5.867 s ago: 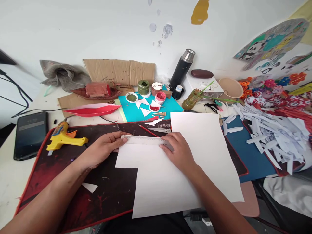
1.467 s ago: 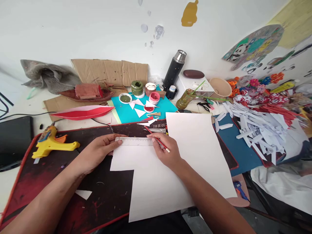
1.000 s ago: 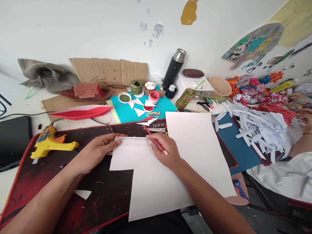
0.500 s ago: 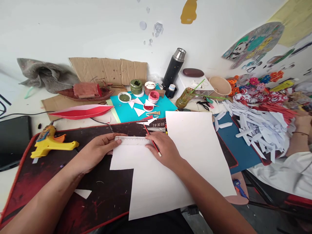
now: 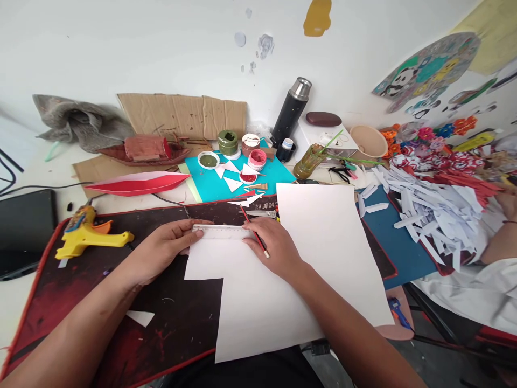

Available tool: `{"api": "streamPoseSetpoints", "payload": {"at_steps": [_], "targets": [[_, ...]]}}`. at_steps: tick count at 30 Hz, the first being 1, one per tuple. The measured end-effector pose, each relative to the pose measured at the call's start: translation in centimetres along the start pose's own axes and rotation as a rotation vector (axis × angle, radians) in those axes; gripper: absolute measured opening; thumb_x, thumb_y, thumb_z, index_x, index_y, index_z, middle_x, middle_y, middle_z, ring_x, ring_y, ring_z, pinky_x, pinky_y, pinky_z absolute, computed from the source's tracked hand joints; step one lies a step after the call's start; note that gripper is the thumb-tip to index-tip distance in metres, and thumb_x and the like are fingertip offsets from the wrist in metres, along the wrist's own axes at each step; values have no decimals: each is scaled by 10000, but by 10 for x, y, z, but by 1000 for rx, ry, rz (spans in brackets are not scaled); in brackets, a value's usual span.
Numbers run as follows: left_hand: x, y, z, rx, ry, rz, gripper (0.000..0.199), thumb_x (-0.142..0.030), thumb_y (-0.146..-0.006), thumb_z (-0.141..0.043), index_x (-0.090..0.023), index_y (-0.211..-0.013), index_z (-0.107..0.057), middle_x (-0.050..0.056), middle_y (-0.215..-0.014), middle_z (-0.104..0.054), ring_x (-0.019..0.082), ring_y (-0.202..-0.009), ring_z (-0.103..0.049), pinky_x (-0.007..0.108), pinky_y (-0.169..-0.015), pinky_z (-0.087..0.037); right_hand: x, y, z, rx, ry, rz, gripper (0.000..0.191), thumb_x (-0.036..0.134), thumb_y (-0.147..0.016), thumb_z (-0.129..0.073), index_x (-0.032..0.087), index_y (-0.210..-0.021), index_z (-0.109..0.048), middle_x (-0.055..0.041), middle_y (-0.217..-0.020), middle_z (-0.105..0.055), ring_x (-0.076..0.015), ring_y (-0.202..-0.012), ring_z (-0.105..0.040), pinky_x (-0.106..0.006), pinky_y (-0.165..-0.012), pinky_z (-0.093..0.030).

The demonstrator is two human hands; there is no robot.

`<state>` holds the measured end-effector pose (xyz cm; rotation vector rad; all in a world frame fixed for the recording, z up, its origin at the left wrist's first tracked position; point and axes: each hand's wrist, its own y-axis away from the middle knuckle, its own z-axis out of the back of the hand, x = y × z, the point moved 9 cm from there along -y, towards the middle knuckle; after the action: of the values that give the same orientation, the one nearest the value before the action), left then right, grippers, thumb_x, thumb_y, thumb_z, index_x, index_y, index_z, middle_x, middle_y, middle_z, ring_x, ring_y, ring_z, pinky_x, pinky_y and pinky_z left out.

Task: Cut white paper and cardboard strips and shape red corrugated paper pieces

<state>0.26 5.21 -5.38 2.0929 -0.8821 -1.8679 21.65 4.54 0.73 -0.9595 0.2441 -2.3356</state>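
Note:
A clear ruler [image 5: 224,232] lies along the top edge of a large white paper sheet [image 5: 274,302], which has a notch cut out at its lower left. My left hand [image 5: 173,242] pinches the ruler's left end together with the paper's edge, thumb on top. At the ruler's right end, my right hand [image 5: 274,242] has its fingers closed round a red and black pencil [image 5: 257,231], its tip pointing up and away. The fingertips of my right hand also touch the ruler. Scissors [image 5: 260,214] lie just beyond, partly hidden.
A yellow glue gun [image 5: 91,234] rests on the dark mat [image 5: 173,323] at left. Behind are a red paper boat [image 5: 139,184], paint pots on blue card [image 5: 202,186] and a black flask [image 5: 291,110]. Folded paper strips [image 5: 436,210] heap at right, beside another person's arm [image 5: 501,237].
The whole view has shifted slightly. Both hands, the ruler, the pencil and the paper keep their places relative to one another. The other person's arm at the right edge has moved a little rightward.

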Motion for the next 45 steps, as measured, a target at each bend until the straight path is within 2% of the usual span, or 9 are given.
{"api": "streamPoseSetpoints", "payload": {"at_steps": [12,18,21,24,28,31,34,40,45], "targets": [[-6,0,0,-34,-79,-20,634,-600,-708,-908,-197,-1188,-814,94,-979,-831,238,-731,-708,287,-582,-553,0,0,1,-4,-13,-6,207,268,-1055,-661,255,-1260,-679,-109,-1200,-787,-302,-1133,-730,-487,-985,-593],[-1,0,1,-31,-35,4,640,-578,-718,-918,-197,-1219,-803,95,-1004,-835,238,-744,-724,293,-611,-578,4,0,19,-159,-117,7,202,199,-1054,-632,262,-1232,-700,-87,-1143,-806,-265,-1078,-752,-438,-958,-602],[0,0,2,-30,-23,13,631,-565,-721,-924,-196,-1218,-802,95,-1002,-838,240,-755,-735,290,-617,-589,-3,1,30,-257,-268,-132,159,227,-1062,-623,266,-1157,-743,-72,-1111,-817,-250,-1049,-772,-412,-937,-610],[2,0,2,-33,-8,22,631,-554,-716,-931,-201,-1222,-802,94,-1002,-840,256,-785,-752,303,-639,-606,-16,2,33,-317,-464,-340,163,359,-1067,-649,250,-1102,-766,-75,-1036,-840,-262,-1013,-797,-422,-937,-617],[4,-1,4,-46,-18,35,646,-566,-730,-917,-203,-1249,-789,98,-1037,-842,260,-788,-757,305,-639,-607,-21,-2,25,-308,-695,-478,331,549,-1038,-658,236,-1016,-764,-58,-847,-824,-257,-870,-799,-427,-867,-629],[4,-1,3,-38,-39,28,652,-603,-754,-886,-201,-1257,-783,108,-1082,-840,268,-799,-761,312,-643,-609,-21,-9,15,-295,-832,-492,418,622,-980,-705,236,-819,-694,-6,-651,-715,-217,-688,-732,-387,-736,-622],[3,-1,3,-33,-46,19,657,-621,-758,-875,-198,-1253,-784,113,-1089,-840,281,-809,-767,326,-654,-614,-24,-12,3,-285,-898,-539,471,657,-944,-727,240,-746,-633,35,-545,-600,-179,-556,-636,-347,-623,-578],[2,-1,2,-42,-37,27,634,-583,-715,-918,-209,-1214,-804,100,-1085,-845,281,-832,-769,322,-679,-618,-31,-7,-11,-243,-893,-614,463,682,-957,-689,222,-922,-735,18,-587,-679,-185,-566,-692,-343,-648,-587],[0,0,3,-55,-46,22,644,-592,-698,-925,-212,-1204,-804,91,-1038,-845,272,-800,-756,318,-664,-608,-34,-4,-14,-241,-876,-637,482,690,-961,-677,220,-862,-716,-4,-622,-722,-197,-608,-740,-340,-671,-601]]}}
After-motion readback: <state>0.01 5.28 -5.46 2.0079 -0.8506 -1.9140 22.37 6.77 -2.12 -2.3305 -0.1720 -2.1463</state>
